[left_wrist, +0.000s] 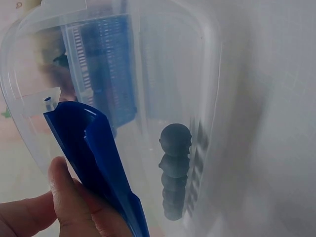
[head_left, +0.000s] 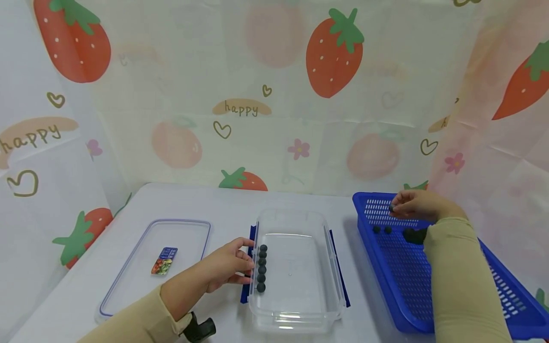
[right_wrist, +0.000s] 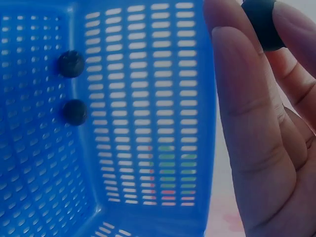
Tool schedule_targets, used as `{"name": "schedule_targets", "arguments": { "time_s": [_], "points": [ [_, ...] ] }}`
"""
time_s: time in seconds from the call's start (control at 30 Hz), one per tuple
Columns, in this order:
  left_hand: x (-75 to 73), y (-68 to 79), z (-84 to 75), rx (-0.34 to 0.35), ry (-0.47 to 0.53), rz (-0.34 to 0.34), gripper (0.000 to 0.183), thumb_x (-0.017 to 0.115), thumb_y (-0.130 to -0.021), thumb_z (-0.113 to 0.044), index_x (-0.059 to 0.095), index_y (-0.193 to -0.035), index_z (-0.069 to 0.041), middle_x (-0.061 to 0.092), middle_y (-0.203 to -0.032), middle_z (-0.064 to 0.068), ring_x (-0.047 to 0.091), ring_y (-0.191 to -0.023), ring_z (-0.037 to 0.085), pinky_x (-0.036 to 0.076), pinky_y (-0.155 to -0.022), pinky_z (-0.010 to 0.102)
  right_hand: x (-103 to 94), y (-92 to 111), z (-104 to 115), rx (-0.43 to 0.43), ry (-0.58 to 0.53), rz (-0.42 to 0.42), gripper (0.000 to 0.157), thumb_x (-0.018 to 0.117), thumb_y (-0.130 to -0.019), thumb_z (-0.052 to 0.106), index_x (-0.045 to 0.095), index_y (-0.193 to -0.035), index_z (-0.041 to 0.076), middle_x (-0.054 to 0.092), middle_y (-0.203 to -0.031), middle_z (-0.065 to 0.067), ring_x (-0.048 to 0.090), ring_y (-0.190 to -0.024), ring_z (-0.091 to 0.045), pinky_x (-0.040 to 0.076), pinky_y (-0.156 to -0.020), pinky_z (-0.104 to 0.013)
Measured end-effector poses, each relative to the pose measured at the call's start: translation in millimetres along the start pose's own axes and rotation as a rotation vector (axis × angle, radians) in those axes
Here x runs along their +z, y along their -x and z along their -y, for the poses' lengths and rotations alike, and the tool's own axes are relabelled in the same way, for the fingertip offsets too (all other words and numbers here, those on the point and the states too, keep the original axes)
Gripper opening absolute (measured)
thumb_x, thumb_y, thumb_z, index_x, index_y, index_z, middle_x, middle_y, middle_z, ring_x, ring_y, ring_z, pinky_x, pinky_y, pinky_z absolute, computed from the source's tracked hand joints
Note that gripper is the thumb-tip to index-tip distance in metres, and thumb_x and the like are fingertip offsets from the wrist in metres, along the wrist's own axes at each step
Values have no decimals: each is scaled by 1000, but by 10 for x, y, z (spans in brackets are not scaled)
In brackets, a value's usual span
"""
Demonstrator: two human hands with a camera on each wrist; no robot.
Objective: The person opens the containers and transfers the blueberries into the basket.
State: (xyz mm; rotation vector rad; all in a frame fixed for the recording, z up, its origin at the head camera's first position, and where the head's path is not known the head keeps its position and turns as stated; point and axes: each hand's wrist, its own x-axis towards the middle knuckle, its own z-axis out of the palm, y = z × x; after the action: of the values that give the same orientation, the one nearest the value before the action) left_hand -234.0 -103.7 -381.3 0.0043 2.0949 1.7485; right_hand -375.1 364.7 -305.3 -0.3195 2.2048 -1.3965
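Observation:
My right hand (head_left: 418,206) is above the far end of a blue basket (head_left: 396,305). It pinches a small dark blueberry-like ball (right_wrist: 261,23) between thumb and fingertips. Two similar balls (right_wrist: 72,64) lie on the basket floor, against its perforated wall. A clear plastic container (head_left: 296,317) stands uncovered in the middle of the table. Along its left inner wall runs a row of several dark balls (head_left: 262,267). My left hand (head_left: 229,267) rests its spread fingers against that side, touching the blue latch flap (left_wrist: 94,143); the flap partly hides the fingers in the left wrist view.
Left of the container lies a clear lid (head_left: 201,233) with a purplish rim and a colourful label (head_left: 164,261). Another blue latch flap (head_left: 340,271) hangs out on the container's right side. A strawberry-printed curtain (head_left: 274,143) closes off the table's back and sides.

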Motion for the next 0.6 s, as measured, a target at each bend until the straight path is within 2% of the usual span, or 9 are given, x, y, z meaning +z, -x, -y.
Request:
{"name": "schedule_targets", "arguments": {
  "time_s": [0.17,0.3,0.5,0.6],
  "points": [
    [-1,-1,1,-4,0,0,52,56,-87,-1,36,-134,-11,53,-94,13,56,-79,23,56,-67,33,6,20,-34,35,-44,-17,7,52,-89,-3,50,-95,-1,56,-93,-8,62,-92,-17,50,-86,-32],
    [-3,4,-2,-5,-1,-2,52,56,-87,-1,36,-133,-11,53,-94,13,56,-79,23,56,-67,33,1,14,-63,27,-41,-21,6,52,-89,-3,50,-94,0,57,-92,-8,62,-92,-18,51,-85,-31],
    [-4,0,0,-5,-2,-1,52,56,-88,-2,36,-134,-11,54,-94,13,55,-79,23,56,-68,33,-7,8,-77,9,-13,-28,8,50,-91,0,49,-98,-3,58,-93,-6,62,-91,-16,51,-84,-31],
    [-10,-8,7,-5,-1,4,52,56,-87,-2,35,-134,-11,53,-94,13,55,-80,23,56,-68,33,-4,4,-57,2,13,-34,14,50,-91,1,47,-102,-7,59,-93,-6,62,-93,-17,50,-86,-32]
  ]
}}
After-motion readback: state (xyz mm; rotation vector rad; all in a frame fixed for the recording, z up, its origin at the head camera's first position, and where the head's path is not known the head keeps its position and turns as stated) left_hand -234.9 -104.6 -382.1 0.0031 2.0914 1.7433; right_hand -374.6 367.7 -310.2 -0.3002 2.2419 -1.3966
